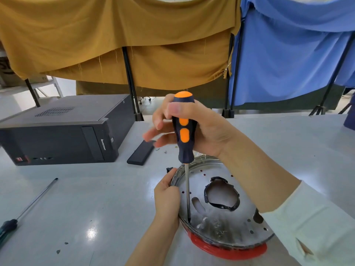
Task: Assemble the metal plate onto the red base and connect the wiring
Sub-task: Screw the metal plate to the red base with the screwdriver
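A round shiny metal plate (222,223) with several holes and a large black-rimmed opening lies on the red base (226,251), whose rim shows at the near edge. My right hand (197,125) grips the navy-and-orange handle of a screwdriver (183,131), held upright. Its shaft runs down to the plate's left rim, tip at about (189,220). My left hand (166,196) holds the plate's left edge, thumb curled over the rim. No wiring is clearly visible.
A black desktop computer case (61,131) lies on the white table (86,198) at the left, with a black flat cover (141,153) beside it. A second screwdriver (28,206) lies at the far left. Small screws (161,150) sit behind the plate. Draped cloths hang behind.
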